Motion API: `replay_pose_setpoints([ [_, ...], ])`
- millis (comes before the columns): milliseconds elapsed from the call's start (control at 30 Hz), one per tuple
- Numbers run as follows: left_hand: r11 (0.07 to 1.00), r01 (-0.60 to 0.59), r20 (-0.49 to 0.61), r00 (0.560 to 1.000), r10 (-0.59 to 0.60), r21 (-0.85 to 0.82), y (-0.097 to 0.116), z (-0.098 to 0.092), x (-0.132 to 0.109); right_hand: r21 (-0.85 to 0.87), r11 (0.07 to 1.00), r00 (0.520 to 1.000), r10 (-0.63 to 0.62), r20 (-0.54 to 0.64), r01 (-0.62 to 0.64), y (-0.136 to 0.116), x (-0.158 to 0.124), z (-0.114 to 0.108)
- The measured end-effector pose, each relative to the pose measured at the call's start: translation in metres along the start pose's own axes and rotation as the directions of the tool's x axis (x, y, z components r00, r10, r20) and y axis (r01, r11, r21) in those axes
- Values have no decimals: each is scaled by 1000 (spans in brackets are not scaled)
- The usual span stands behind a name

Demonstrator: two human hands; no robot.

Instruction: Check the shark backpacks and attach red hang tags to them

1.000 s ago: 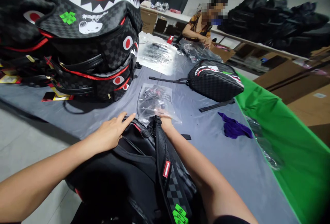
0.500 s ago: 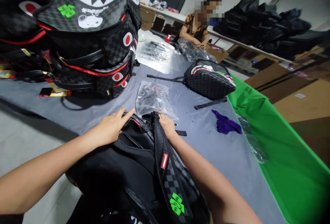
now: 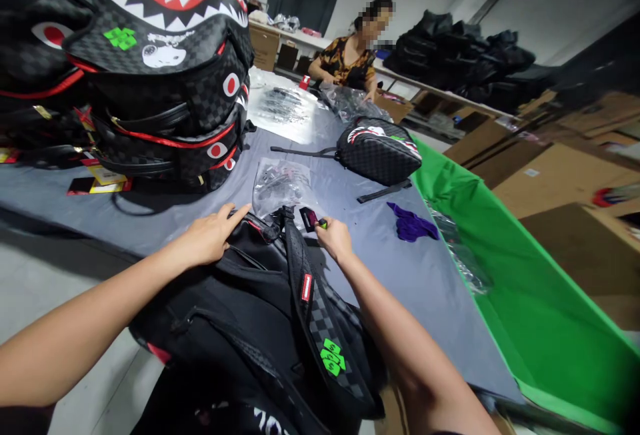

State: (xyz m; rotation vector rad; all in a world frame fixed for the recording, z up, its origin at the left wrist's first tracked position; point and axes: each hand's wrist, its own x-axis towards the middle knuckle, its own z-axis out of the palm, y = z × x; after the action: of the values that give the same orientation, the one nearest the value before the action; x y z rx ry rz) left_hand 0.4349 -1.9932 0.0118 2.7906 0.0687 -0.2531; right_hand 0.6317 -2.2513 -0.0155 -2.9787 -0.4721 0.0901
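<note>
A black backpack [image 3: 260,328] leans against the table edge in front of me, its back panel and straps facing up. My left hand [image 3: 213,235] grips its top edge at the left, two fingers stretched apart along the rim. A padded shoulder strap [image 3: 320,315] with a checkered pattern and green patch runs down the bag's right side. Just beyond the strap, my right hand [image 3: 334,238] is closed on a small dark item [image 3: 310,219] with a pinkish face and a yellow-green end; its kind is unclear. Behind the bag lies a clear plastic bag [image 3: 281,185] of small parts.
Stacked shark-mouth backpacks [image 3: 170,88] stand at the left. A small checkered bag [image 3: 380,151] and a purple cloth [image 3: 413,223] lie to the right, beside a green sheet-covered barrier [image 3: 490,255]. Across the table [image 3: 400,281], a person [image 3: 347,61] handles clear plastic. Cardboard boxes [image 3: 570,181] stand beyond.
My right hand has come out from behind the strap, moving right, and the small dark item now shows in it. My left hand stays on the backpack. The view has shifted right.
</note>
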Motion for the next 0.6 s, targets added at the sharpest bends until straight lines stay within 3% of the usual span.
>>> replay_pose_setpoints([
  [67,1000,-8,-20,1000,8,4,-1,1,-1,100,995,999,13,43,-17,3,-8,-13],
  [167,1000,-17,-44,999,17,20,-3,3,-2,387,920,995,18,95,-54,4,-28,-40],
  [233,999,-17,-41,999,18,27,-4,3,-1,503,864,999,-33,0,29,-2,-47,-58],
  [367,999,-31,-16,999,31,-6,-2,-1,-3,458,817,930,-247,-273,351,-28,-90,-78],
  [467,999,-43,-25,999,42,-26,1,-5,-9,462,753,883,-416,-216,468,-53,-113,-74],
  [600,998,-54,-47,998,52,-42,2,-8,-20,405,763,858,-499,-126,503,-84,-126,-57],
])
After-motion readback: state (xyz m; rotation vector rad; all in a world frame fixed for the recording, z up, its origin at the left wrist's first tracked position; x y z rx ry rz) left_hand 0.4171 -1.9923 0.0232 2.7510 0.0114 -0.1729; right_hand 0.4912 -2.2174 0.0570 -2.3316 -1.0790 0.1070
